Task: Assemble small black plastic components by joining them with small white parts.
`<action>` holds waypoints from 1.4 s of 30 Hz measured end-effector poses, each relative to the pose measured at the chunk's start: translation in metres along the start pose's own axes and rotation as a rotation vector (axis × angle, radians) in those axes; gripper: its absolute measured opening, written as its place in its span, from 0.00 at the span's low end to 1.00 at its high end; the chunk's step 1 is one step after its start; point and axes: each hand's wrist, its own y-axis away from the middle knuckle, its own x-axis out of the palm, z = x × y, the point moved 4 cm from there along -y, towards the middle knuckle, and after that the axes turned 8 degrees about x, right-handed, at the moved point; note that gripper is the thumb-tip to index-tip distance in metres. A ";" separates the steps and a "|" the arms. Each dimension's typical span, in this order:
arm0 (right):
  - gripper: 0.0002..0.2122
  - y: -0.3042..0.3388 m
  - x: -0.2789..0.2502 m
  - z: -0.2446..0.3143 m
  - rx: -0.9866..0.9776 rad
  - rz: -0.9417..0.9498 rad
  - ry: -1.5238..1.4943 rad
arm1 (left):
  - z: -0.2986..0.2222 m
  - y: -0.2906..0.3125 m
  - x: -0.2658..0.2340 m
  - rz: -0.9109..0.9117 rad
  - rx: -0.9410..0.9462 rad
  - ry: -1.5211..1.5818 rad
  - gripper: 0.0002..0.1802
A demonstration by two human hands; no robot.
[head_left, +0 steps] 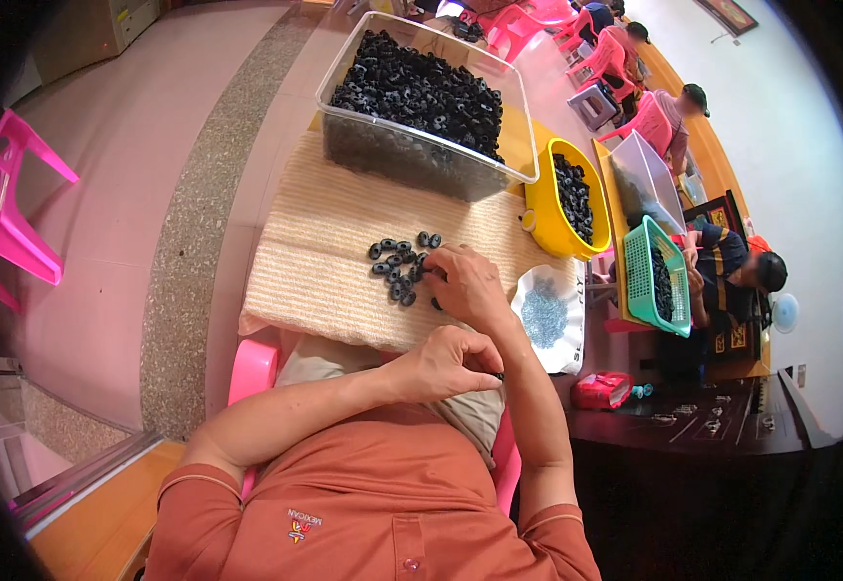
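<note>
A loose cluster of small black oval plastic parts (394, 261), each with a hole, lies on a striped cream cloth (315, 232) in front of me. My right hand (465, 281) reaches over its right side, the fingers curled down round one black part; the fingertips are partly hidden. Closer to my body, my left hand (449, 366) is raised above my lap, thumb and fingers pinched on a small dark piece that barely shows. Beside my right forearm, a white fluted dish (573, 334) holds tiny clear bluish pieces (544, 313).
A large clear bin (392, 160) heaped with black parts stands at the table's far side. Right of it is a yellow basket (538, 218) of similar parts. Further right, another person works by a green basket (642, 281). A pink stool (5, 213) stands at far left.
</note>
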 end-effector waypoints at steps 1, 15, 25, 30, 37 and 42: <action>0.08 0.001 0.000 0.002 -0.027 -0.009 -0.001 | 0.000 0.000 0.000 0.000 0.001 0.000 0.10; 0.09 0.020 -0.011 -0.016 -0.141 -0.199 -0.197 | 0.008 0.001 -0.001 0.005 -0.024 -0.020 0.08; 0.06 0.048 -0.018 -0.046 0.108 -0.211 -0.639 | 0.005 -0.001 -0.007 -0.143 -0.038 0.092 0.07; 0.07 0.059 -0.020 -0.057 0.117 -0.259 -0.710 | 0.011 -0.001 -0.015 -0.225 -0.110 0.091 0.07; 0.09 0.072 -0.021 -0.060 0.152 -0.267 -0.627 | 0.020 -0.002 -0.019 -0.301 -0.142 0.065 0.08; 0.09 0.079 -0.006 -0.074 0.244 -0.238 -0.730 | 0.019 -0.002 -0.020 -0.318 -0.128 0.006 0.08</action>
